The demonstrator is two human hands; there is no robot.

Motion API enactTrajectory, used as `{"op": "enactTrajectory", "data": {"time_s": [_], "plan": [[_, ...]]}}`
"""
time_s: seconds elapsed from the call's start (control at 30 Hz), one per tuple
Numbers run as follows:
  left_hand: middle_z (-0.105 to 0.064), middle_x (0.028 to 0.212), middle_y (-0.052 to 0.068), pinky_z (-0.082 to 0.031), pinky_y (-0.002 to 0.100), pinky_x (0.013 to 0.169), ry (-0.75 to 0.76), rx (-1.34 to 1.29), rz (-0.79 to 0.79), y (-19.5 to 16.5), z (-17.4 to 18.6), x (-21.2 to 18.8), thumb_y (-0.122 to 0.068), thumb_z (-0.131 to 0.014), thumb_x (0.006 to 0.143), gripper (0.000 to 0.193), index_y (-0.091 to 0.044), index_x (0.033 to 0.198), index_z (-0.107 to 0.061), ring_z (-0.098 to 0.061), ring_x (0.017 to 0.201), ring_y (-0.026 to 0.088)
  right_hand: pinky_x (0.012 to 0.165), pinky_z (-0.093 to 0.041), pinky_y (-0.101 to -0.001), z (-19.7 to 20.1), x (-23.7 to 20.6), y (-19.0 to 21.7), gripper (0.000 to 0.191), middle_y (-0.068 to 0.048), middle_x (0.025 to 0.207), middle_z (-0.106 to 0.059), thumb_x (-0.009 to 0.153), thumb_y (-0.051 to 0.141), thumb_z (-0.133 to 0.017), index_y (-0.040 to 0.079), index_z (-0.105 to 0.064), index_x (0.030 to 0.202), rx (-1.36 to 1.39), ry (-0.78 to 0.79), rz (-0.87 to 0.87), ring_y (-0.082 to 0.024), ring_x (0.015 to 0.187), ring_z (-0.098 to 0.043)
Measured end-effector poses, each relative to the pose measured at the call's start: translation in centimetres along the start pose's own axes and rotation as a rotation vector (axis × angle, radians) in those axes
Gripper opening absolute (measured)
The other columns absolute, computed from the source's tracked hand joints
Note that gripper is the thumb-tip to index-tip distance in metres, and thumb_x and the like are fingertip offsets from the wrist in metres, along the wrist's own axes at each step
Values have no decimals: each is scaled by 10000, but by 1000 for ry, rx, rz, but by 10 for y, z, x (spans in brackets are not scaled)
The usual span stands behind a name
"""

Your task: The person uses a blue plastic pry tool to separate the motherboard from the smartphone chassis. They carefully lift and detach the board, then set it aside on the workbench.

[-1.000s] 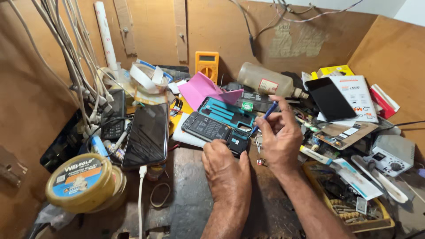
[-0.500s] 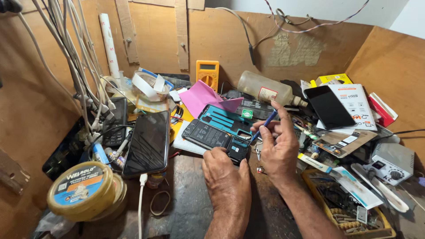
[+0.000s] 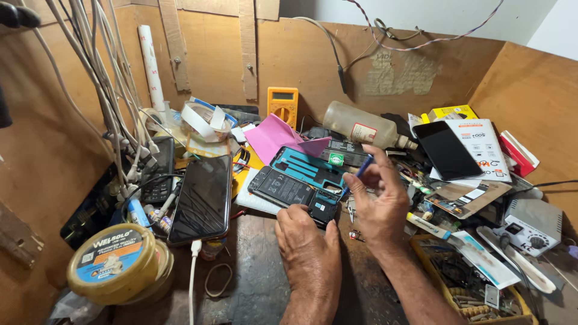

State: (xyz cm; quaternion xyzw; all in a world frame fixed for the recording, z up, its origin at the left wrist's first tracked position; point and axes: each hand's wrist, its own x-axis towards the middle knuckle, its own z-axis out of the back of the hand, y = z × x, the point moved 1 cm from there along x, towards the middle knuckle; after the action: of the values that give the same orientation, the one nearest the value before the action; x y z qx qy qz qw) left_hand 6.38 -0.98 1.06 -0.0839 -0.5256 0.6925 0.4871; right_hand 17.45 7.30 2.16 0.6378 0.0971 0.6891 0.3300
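An opened phone (image 3: 292,191) with its back off lies in the middle of the bench, battery showing. My left hand (image 3: 307,241) rests on its near end and pins it down with the fingertips. My right hand (image 3: 379,201) holds a small blue-handled screwdriver (image 3: 356,173), its tip pointing down at the phone's right corner. A teal back cover (image 3: 304,168) lies just behind the phone.
A phone with a cracked dark screen (image 3: 201,198) lies to the left on a charging cable. A yellow round tin (image 3: 114,262) stands at front left. A yellow multimeter (image 3: 283,103), a plastic bottle (image 3: 364,127), another black phone (image 3: 447,150) and scattered tools crowd the back and right.
My right hand has lifted a little with the screwdriver. The left hand stays on the opened phone. The view has shifted slightly downward.
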Motion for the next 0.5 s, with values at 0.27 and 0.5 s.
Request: {"op": "enactTrajectory", "data": {"time_s": [0.27, 0.5], "plan": [[-551, 1060, 186, -460, 465, 943, 0, 7, 3, 0, -1, 0, -157, -847, 731, 496, 21, 1090, -555, -557, 1083, 372, 777, -559, -211, 4, 0, 2, 547, 30, 1010, -707, 966, 32, -677, 87, -508, 1483, 73, 9, -38, -46, 867, -653], [-547, 1063, 179, -466, 456, 938, 19, 6, 20, 0, 0, 0, -159, -844, 736, 526, 11, 1137, -549, -560, 1080, 357, 716, -533, -238, 5, -1, 1, 543, -26, 913, -679, 961, 11, -735, 97, -605, 1480, 9, -42, -119, -69, 800, -599]]}}
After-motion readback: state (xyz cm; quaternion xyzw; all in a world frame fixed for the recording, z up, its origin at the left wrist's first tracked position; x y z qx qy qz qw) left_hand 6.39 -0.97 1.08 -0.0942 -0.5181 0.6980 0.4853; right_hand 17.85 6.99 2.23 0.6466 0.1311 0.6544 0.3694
